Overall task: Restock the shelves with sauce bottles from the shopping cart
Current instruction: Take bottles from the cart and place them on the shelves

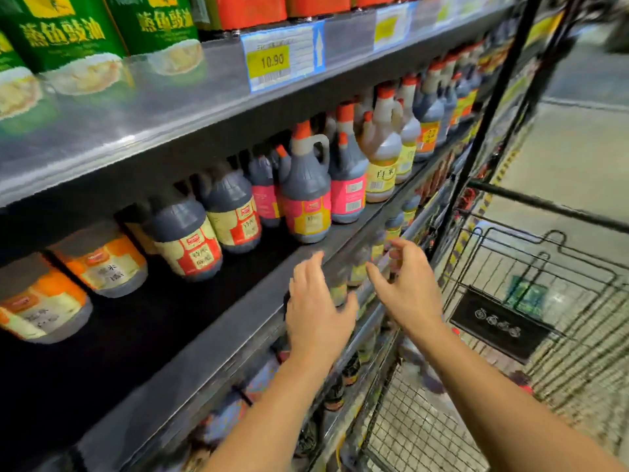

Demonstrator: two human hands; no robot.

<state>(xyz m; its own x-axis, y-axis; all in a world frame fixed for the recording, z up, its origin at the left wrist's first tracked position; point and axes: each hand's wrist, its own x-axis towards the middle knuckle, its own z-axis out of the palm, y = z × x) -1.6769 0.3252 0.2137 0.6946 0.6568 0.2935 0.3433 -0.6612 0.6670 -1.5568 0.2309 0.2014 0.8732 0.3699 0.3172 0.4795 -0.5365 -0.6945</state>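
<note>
We are in a supermarket aisle, with shelving point(190, 107) across the left of the frame and a wire shopping cart point(476, 311) at lower right. On the middle shelf the sauce bottles point(306, 192) stand in rows: dark jugs with orange caps, moulded handles and pink, yellow or red labels. Smaller bottles point(338, 291), blurred, line the shelf below. At centre our left hand point(316, 315) reaches toward them, fingers nearly straight and gripping nothing. Our right hand point(408, 287) hovers just beside it, fingers spread and loosely curled, empty. A yellow 10.90 price tag point(272, 59) sits at upper centre.

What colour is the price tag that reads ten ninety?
The price tag is yellow, with dark digits; head view.
</note>
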